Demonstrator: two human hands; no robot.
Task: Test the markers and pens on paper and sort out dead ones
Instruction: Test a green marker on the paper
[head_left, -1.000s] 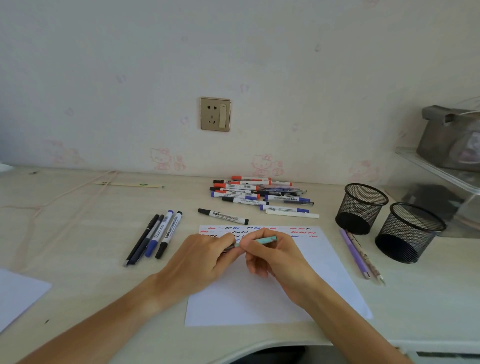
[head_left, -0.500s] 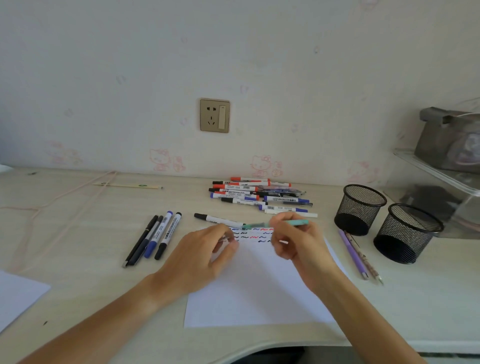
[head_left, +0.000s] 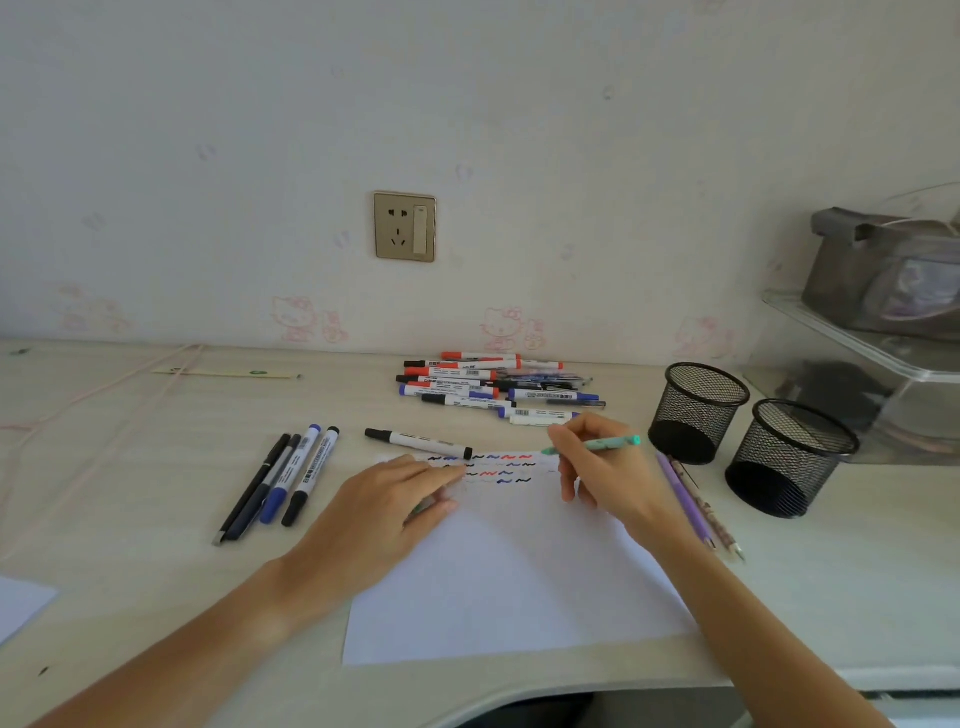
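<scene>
right hand (head_left: 597, 470) fingers pinch the teal pen (head_left: 597, 445) near its tip; light, stiff, slim barrel. left hand (head_left: 395, 506) fingers curl on the paper (head_left: 509, 571).

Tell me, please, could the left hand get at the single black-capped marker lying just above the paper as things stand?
Probably yes. The left hand lies flat on the paper, its fingertips close below the black-capped marker, with nothing between them. It may already hold a small cap, which could hamper its grip.

Soft even daylight, faint shadows (wide-angle warp at edges)
</scene>
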